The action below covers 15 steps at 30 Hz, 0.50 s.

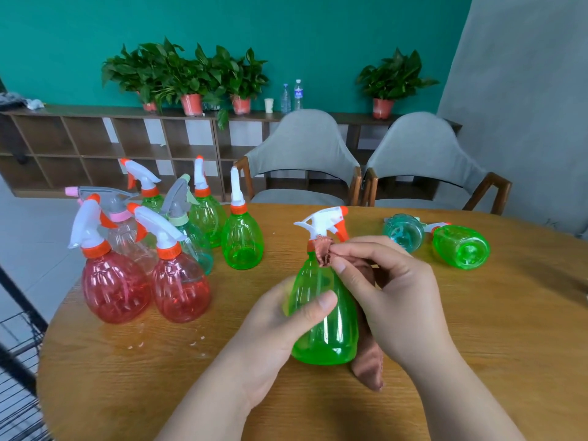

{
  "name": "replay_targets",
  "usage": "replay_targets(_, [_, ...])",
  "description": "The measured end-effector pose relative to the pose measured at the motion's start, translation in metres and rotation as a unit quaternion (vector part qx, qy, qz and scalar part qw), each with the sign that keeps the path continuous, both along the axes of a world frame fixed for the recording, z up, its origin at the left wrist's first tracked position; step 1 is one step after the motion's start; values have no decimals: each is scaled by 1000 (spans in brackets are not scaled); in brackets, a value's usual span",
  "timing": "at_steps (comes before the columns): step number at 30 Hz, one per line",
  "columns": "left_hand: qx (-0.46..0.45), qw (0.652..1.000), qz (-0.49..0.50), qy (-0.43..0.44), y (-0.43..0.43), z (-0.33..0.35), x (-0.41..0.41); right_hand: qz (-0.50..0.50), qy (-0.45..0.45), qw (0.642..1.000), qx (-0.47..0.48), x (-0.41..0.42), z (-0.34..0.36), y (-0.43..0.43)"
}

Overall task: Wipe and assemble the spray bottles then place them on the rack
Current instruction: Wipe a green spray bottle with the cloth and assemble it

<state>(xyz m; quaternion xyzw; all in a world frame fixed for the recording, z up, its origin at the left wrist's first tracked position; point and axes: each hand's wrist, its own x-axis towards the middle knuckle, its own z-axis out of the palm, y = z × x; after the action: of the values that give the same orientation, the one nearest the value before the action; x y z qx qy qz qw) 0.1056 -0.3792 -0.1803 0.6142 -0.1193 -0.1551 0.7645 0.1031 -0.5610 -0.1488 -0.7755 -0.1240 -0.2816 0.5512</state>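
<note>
On the round wooden tabletop (pixel 477 338), our left grip (pixel 280 323) clasps a translucent green plastic spray bottle (pixel 331 332); our right grip (pixel 397 297) pinches a brown cloth (pixel 366 367) to its neck. We judge wiping is in hand; racking comes next.

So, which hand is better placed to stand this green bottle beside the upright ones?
Left: the left hand grips the green bottle, nearer the upright bottles; the right hand pinches the cloth.

No legible txt anywhere; label on far water bottle (pixel 297 94) too small/blurred to read.
</note>
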Motion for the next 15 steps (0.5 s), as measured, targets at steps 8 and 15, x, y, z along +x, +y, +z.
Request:
replay_targets(8, [41,999,-7,-27,-3,0,-2,-174,-95,978,-67,-2,-1,0])
replay_targets(15, [161,975,1,-153,-7,-6,-2,-204,-135,968,-57,-5,4,7])
